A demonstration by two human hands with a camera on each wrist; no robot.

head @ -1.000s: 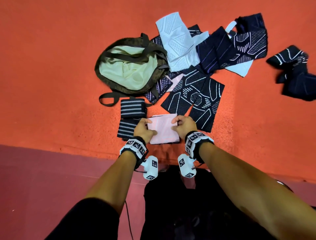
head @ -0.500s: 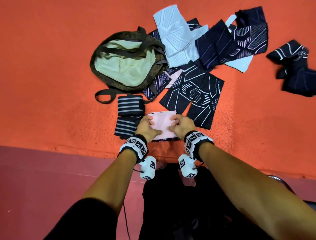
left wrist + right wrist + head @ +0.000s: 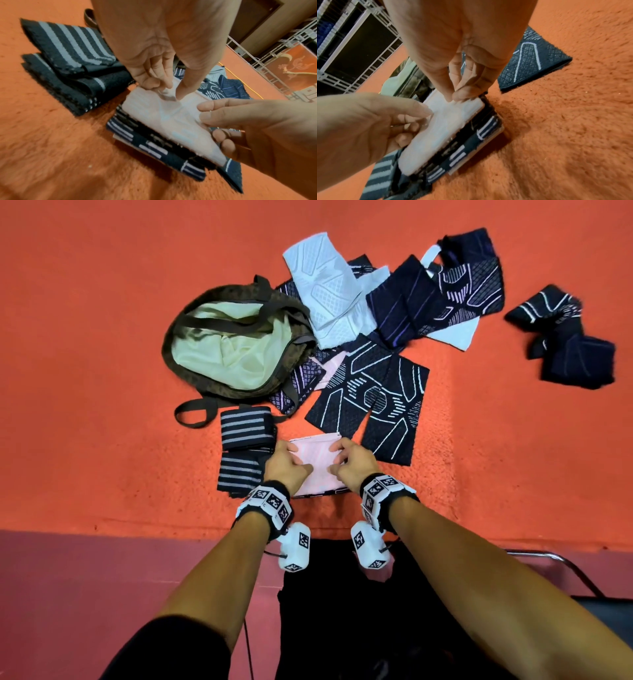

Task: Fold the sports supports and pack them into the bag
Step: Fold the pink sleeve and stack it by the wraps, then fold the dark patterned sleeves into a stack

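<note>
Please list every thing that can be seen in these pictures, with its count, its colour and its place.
bag: one, olive with pale lining, open, far left on the carpet.
striped wraps: two, black with grey stripes, just left of the hands.
pink support: one, pale pink, folded, on top of the stack.
dark folded supports: count unclear, under the pink one.
patterned black support: one, flat, right of the bag.
white support: one, beyond the bag.
carpet: orange.
left hand: pinches the pink support.
right hand: pinches it too.

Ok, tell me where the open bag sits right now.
In the head view the bag lies upper left on the orange carpet, beyond the striped wraps and left of the white support.
</note>
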